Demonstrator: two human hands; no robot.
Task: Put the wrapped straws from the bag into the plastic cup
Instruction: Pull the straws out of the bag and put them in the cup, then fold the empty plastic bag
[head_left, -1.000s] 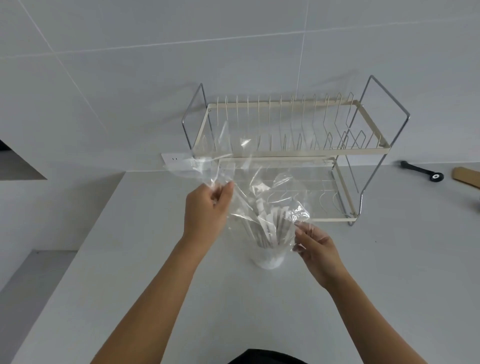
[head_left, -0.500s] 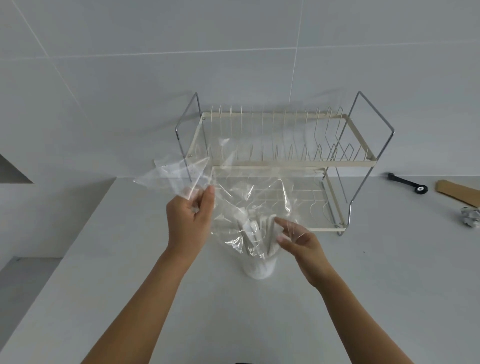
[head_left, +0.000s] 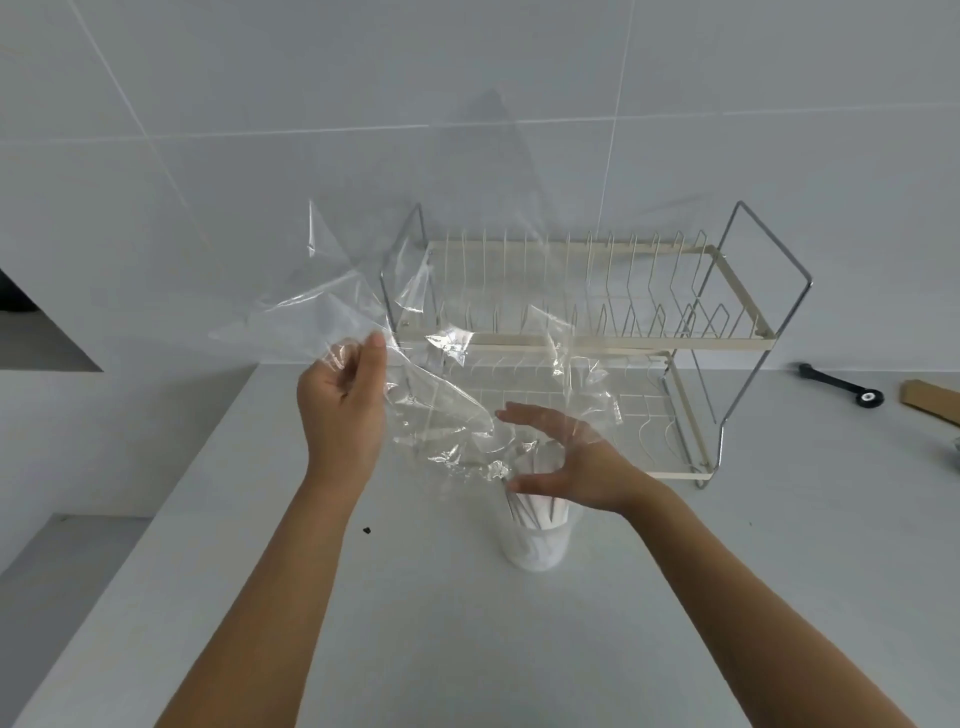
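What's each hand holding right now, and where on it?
The left hand pinches the clear plastic bag at its upper edge. The right hand is open above the cup of straws, gripping nothing.

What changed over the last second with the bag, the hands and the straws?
The left hand has pulled the clear bag up and leftward, off the wrapped straws, which stay standing in the plastic cup. The right hand has opened and let go of the bag, now cupping above the straws. Cup and dish rack have not moved.
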